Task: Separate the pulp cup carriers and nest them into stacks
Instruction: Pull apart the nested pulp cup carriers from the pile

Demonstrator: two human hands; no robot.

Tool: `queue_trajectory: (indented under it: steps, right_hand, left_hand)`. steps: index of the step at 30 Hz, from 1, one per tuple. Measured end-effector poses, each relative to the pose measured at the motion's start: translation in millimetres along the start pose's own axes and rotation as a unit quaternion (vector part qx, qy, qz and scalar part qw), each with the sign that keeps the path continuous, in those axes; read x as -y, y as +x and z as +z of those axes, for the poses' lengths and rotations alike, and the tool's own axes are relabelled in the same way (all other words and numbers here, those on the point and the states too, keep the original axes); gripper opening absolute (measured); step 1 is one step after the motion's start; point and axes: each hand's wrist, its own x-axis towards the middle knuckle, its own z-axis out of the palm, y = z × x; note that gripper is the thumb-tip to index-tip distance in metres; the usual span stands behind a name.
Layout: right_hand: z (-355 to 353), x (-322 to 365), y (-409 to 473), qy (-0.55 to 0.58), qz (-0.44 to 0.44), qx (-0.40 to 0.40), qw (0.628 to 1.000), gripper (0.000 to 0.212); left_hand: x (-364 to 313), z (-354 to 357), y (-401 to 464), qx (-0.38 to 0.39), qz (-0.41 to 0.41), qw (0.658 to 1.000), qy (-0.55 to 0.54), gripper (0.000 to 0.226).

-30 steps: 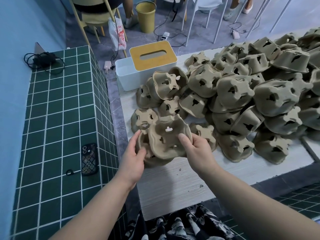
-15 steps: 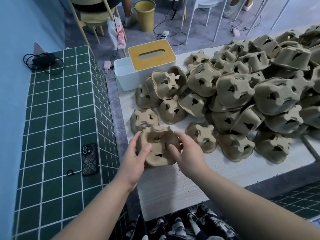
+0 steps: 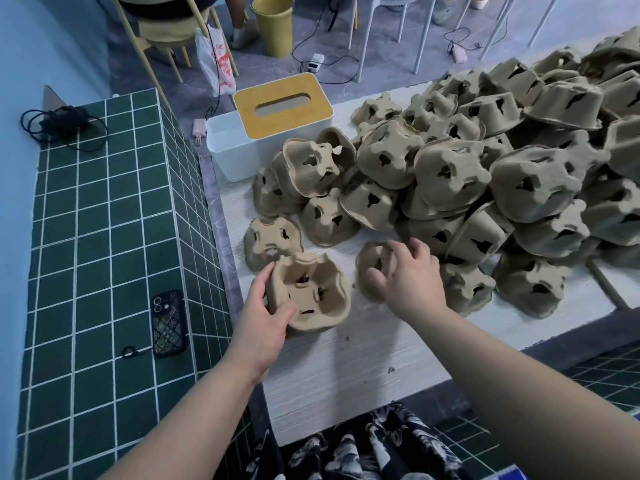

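The heap of pulp carriers [image 3: 485, 174] filled the upper right of the frame, unsorted. At lower centre, the started stack [image 3: 311, 296] sat on the table [image 3: 346, 375], cups up, the left hand [image 3: 266, 320] gripping its left rim. A second earlier both hands had held it; now the right hand [image 3: 412, 278] had let go and was curling over the next carrier [image 3: 372, 268] just to its right, grasp uncertain. One more nesting looked imminent.

My phone [image 3: 168, 323] lies on the green tiled ledge [image 3: 86, 237]; tissue box [image 3: 268, 124] sits at the table's [image 3: 339, 368] far-left corner; yellow bin [image 3: 273, 24] stands on the floor.
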Motion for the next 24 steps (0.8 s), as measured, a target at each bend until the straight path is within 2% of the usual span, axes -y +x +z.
queue_trajectory:
  steps: [4,11,14,18,21,24]
  right_hand:
    - [6,-1,-1,-0.002,-0.005,0.011,1.0,0.051]
    - [-2,-6,-8,0.038,-0.007,-0.054,0.998,0.031]
    - [-14,-8,-13,0.084,-0.01,-0.095,0.992,0.027]
    - [-32,-2,-21,0.212,-0.018,-0.143,0.967,0.018]
    - [-42,8,-28,0.339,-0.023,-0.109,0.934,0.016]
    - [-47,22,-34,0.475,-0.032,-0.004,0.879,0.016]
  left_hand:
    - [-1,3,1,0.002,-0.001,1.0,-0.005,0.065]
    - [2,4,3,0.0,0.004,1.0,-0.005,0.066]
    - [3,5,4,0.002,0.001,1.0,-0.01,0.067]
    - [13,2,9,0.009,-0.004,1.0,-0.007,0.065]
    - [18,4,12,0.009,-0.005,1.0,-0.021,0.06]
    - [18,6,13,0.013,-0.013,0.999,-0.047,0.057]
